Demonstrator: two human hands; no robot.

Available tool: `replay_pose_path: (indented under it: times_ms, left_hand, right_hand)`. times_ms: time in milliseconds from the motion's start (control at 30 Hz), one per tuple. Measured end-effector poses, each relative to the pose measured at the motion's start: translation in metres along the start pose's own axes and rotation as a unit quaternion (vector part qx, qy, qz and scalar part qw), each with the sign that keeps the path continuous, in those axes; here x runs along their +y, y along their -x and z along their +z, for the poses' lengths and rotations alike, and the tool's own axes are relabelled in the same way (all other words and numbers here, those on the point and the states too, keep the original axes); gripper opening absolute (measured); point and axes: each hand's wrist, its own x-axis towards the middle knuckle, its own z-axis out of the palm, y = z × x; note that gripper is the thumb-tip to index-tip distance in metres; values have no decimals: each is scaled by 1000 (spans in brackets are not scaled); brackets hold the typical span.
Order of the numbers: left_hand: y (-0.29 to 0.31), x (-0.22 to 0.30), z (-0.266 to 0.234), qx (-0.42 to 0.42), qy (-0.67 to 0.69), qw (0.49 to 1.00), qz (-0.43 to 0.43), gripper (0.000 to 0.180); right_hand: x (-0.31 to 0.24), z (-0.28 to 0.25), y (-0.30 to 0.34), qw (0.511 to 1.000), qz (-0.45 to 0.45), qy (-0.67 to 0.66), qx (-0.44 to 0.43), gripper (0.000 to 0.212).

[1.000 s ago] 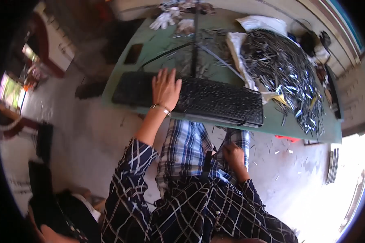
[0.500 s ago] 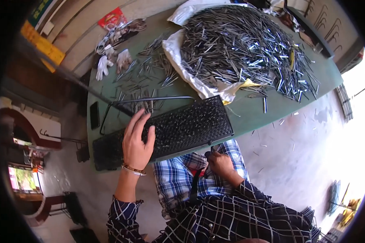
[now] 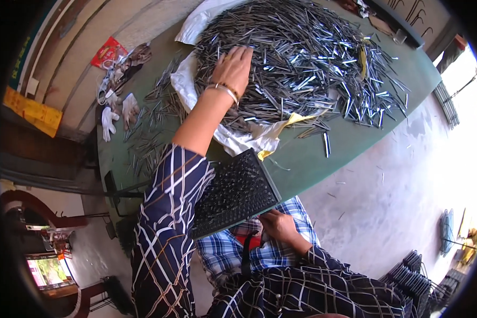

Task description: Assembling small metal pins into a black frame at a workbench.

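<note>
My left hand (image 3: 232, 72) reaches across the table onto the left part of a big heap of thin dark metal strips (image 3: 297, 58). Its fingers lie side by side and point down into the heap; their tips are hidden, so a grip on any strip cannot be made out. Under the heap spreads a white woven sack (image 3: 184, 79) with a yellow edge. A black tray (image 3: 233, 193), studded with small dark bumps or bits, lies at the near table edge, partly behind my left sleeve. Just below its right corner, over my lap, my right hand (image 3: 281, 227) is closed with curled fingers; what it holds is hidden.
Loose strips (image 3: 148, 119) litter the green table (image 3: 312, 164) left of the sack. White gloves (image 3: 108, 123) and a red packet (image 3: 109, 52) lie by the far left edge. A dark bar (image 3: 53, 186) enters from the left. Black wire racks (image 3: 408, 278) stand at lower right.
My left hand has gone from above the tray, up and right, onto the strip heap. My right hand stays low by the table edge. The whole view has shifted slightly.
</note>
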Motion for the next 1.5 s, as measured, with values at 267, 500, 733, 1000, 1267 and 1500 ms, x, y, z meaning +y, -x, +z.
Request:
replay_pose_path:
  times_ms: [267,500,733,1000,1267,1500]
  left_hand:
    - [-65,-28,37,-238,-58,967,-69,96]
    - [-111,-57,38,-224,-52,973,-34,106]
    - [-116,-83,71,-222,88,969,-57,108]
    - [-126,-88,68,-254,77,960,-91,105]
    - [-143,-79,60,-355,-18,932,-74,89]
    - [-141,-85,67,-374,16,925,-62,76]
  right_hand:
    - [-4,-11,-4,1000,5,-11,-21,13]
    - [15,-13,-6,999,2,26,-28,13]
    - [20,-12,-5,999,22,27,-29,14]
    - [19,-19,-8,998,52,15,-28,18]
    - [17,-18,-11,995,57,35,-77,30]
    - [14,-22,-12,996,67,28,-56,31]
